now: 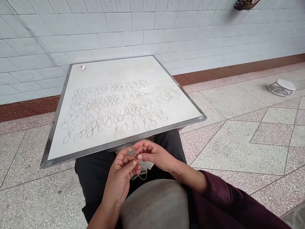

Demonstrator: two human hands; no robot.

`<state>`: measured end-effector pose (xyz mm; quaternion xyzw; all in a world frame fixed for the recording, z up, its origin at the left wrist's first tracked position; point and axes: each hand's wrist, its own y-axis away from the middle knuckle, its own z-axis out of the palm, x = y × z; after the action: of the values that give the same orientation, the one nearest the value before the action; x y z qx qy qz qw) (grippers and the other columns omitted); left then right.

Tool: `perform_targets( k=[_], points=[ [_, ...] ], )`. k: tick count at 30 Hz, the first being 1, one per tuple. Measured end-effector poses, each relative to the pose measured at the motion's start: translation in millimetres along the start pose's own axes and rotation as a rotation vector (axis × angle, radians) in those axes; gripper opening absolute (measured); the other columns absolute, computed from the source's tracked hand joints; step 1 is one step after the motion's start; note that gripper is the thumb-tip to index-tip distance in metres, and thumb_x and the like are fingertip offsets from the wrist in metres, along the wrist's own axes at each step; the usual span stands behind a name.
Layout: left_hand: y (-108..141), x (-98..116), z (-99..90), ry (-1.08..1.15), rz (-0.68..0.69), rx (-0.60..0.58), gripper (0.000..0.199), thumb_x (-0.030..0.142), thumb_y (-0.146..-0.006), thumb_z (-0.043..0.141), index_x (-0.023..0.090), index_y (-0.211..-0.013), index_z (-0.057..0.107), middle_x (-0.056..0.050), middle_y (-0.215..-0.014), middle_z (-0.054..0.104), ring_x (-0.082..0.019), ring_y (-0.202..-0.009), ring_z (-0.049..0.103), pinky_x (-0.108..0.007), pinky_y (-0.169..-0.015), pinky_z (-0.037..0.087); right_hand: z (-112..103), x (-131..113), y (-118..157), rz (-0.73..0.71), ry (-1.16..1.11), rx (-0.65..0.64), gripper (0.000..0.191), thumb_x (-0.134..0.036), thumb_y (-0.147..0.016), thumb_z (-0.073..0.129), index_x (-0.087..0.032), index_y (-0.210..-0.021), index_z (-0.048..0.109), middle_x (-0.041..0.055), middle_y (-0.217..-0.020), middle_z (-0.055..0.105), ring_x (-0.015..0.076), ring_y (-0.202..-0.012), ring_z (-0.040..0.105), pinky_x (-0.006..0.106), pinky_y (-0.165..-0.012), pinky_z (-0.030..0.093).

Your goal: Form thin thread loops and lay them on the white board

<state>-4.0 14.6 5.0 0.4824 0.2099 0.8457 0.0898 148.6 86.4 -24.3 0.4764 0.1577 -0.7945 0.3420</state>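
Observation:
Above the lap, just in front of the table's near edge, both hands meet on a thin wire loop (142,178). My left hand (122,173) pinches the wire between thumb and fingers. Close against it, my right hand (151,154) is closed on the same wire with thumb and forefinger. One rounded loop hangs below the fingers, and a stretch of wire shows between the hands. On the white table (114,70) lie several rows of wire figure-eights (115,100). Farther right on it are a few plain round wire rings (168,96), overlapping one another.
A small red and white object (83,67) sits at the table's far left corner. The metal rim (124,143) edges the table near my knees. Behind it stands a tiled wall (119,38). A white-topped stool (282,86) is on the speckled floor (214,152) at right.

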Motion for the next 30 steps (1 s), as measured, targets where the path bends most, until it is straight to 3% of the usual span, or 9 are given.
perform_targets(
  k=[16,30],
  points=[
    [-1.1,-1.5,2.3,-0.083,0.012,0.038,0.046,0.028,-0.073,0.082,0.019,-0.114,0.063,0.001,-0.077,0.066,-0.015,-0.067,0.064,-0.027,-0.063,0.052,5.3,-1.9,2.0,0.002,0.093,0.035,0.030,-0.029,-0.085,0.074,-0.021,-0.109,0.058,-0.0012,-0.092,0.059,0.0106,-0.079,0.058,0.026,-0.076,0.048],
    [-0.5,-3.4,5.4,-0.143,0.060,0.100,0.043,0.028,-0.071,0.081,0.021,-0.112,0.067,0.002,-0.075,0.066,-0.015,-0.068,0.065,-0.029,-0.068,0.054,3.6,1.8,1.8,0.014,0.039,0.018,0.030,-0.028,-0.084,0.073,-0.020,-0.110,0.058,-0.0008,-0.092,0.059,0.0107,-0.076,0.057,0.027,-0.073,0.050]
  ],
)
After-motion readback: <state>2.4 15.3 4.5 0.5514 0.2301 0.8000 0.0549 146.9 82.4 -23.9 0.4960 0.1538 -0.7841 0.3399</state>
